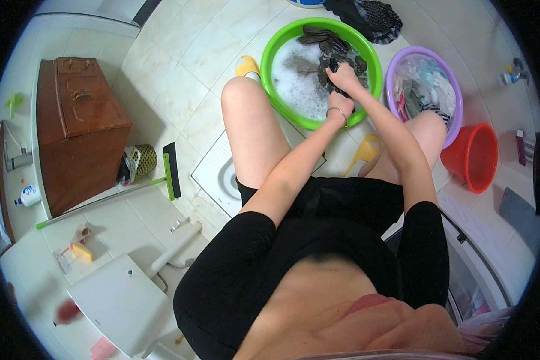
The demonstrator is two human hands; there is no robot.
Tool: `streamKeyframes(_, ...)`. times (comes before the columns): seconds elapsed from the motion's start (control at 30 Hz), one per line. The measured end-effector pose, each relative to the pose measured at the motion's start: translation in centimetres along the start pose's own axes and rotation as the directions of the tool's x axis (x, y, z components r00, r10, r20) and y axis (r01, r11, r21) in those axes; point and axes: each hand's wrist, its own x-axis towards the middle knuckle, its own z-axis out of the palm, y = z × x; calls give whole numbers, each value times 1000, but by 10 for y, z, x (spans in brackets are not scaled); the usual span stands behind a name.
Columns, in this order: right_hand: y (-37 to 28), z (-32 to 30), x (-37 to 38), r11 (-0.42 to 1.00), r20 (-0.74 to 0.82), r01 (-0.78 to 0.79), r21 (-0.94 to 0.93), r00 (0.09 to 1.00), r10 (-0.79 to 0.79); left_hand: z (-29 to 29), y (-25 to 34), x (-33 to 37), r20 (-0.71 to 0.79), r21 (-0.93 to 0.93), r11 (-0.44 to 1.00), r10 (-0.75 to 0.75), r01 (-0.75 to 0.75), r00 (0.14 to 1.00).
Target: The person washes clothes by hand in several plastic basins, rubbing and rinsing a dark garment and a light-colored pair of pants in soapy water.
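A wide green basin [269, 90] full of foamy water stands on the floor in front of my knees. A dark wet garment [321, 45] lies bunched in its right half, partly under the suds. My left hand [340, 107], with a bangle at the wrist, is closed on the cloth close to the basin's near right rim. Just beyond it, my right hand [344, 79] grips another part of the same cloth. The fingers of both hands are partly hidden by the folds.
Right of the basin stands a purple tub [392, 90] of mixed clothes, then a red bucket [471, 157]. Dark fabric [372, 21] lies on the floor behind. A squat toilet [225, 174] is below my legs; a green floor squeegee [171, 171] and brown cabinet [84, 144] are left.
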Motion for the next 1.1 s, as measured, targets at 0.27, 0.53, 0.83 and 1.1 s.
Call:
streamKeyframes(0.27, 8, 5, -8, 981, 66, 8, -195, 998, 5, 9, -14, -3, 93, 103, 994, 13, -22, 996)
streamKeyframes(0.53, 11, 16, -10, 979, 27, 49, -198, 999, -44, 17, -34, 5, 142, 226, 957, 151, -181, 978)
streamKeyframes(0.83, 22, 5, -3, 977, 128, 4, -213, 991, 24, 23, -33, 5, 23, 18, 999, 48, -48, 999)
streamKeyframes(1.1, 41, -42, 16, 984, 199, 165, -62, 968, -150, 2, -33, 35, 279, -542, 833, 53, 112, 959)
